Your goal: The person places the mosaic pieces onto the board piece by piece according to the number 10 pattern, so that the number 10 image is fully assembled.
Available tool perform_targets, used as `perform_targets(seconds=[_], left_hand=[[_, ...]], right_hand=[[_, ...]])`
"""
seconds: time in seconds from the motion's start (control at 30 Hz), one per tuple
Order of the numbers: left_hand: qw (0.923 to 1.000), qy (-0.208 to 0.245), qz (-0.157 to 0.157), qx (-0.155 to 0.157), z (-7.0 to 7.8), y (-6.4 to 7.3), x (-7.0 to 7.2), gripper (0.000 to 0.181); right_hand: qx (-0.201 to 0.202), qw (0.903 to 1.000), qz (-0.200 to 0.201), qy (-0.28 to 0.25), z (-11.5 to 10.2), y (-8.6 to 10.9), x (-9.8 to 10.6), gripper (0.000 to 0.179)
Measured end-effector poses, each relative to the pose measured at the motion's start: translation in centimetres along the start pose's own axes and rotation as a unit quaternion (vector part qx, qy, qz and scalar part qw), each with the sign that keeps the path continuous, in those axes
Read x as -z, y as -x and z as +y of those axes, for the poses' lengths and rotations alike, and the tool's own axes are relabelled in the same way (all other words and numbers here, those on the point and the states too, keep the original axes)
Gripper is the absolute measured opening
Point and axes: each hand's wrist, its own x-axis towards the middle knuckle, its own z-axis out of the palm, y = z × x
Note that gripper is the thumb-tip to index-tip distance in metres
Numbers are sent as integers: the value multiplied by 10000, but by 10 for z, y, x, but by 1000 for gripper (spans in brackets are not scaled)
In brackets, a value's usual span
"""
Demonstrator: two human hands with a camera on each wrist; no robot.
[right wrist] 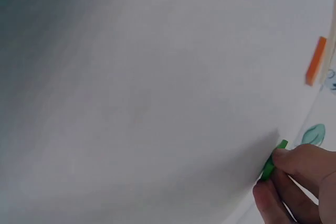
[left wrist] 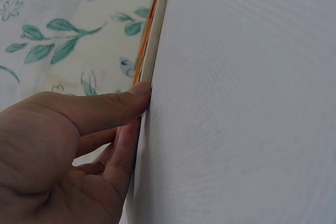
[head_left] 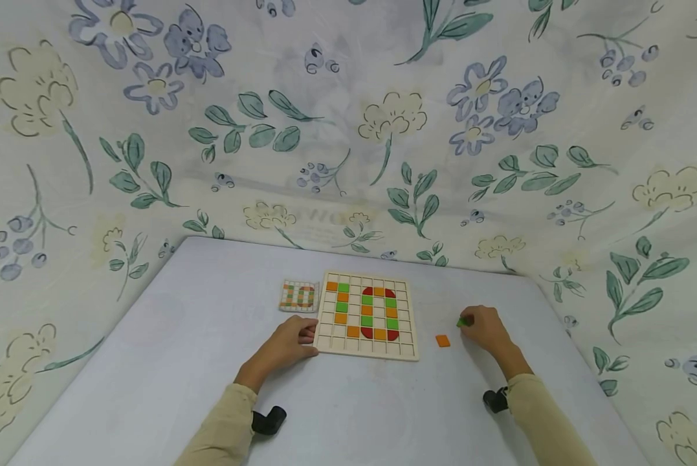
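Note:
A pale wooden grid board [head_left: 405,349] lies on the table, with orange, green and red tiles set into it forming a 1 and a 0. My left hand [head_left: 287,340] holds the board at its near left corner; in the left wrist view the thumb [left wrist: 113,109] and fingers meet the board's edge [left wrist: 156,35]. To the right of the board, my right hand [head_left: 486,330] pinches a green tile [right wrist: 269,169] between thumb and fingers, low over the table. One loose orange tile [head_left: 442,340] lies between the board and that hand.
A small pattern card [head_left: 288,304] showing a similar coloured 10 lies just left of the board. The white table [head_left: 167,336] ends at a flower-printed cloth [head_left: 348,162] at the back and sides. Dark wrist cameras [head_left: 269,421] hang at both sleeves.

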Motion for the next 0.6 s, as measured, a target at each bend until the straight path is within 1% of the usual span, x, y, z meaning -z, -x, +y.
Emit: perform_targets(seconds=[0.13, 0.3, 0.43, 0.57, 0.6], left_hand=[[10000, -9, 18, 8, 0, 0, -1, 59], [10000, -6, -1, 40, 0, 0, -2, 59], [10000, -43, -37, 67, 0, 0, -1, 60], [9999, -73, -41, 68, 1, 0, 0, 60], [10000, -54, -40, 63, 1, 0, 0, 60]], right_hand=[[163, 9997, 7, -161, -15, -5, -1, 17], [497, 9978, 31, -441, -50, -9, -4, 16], [662, 9954, -207, -657, -85, -13, -14, 18], [856, 9917, -511, -812, -121, -18, -30, 20], [959, 9905, -571, -806, -130, -19, -35, 19]])
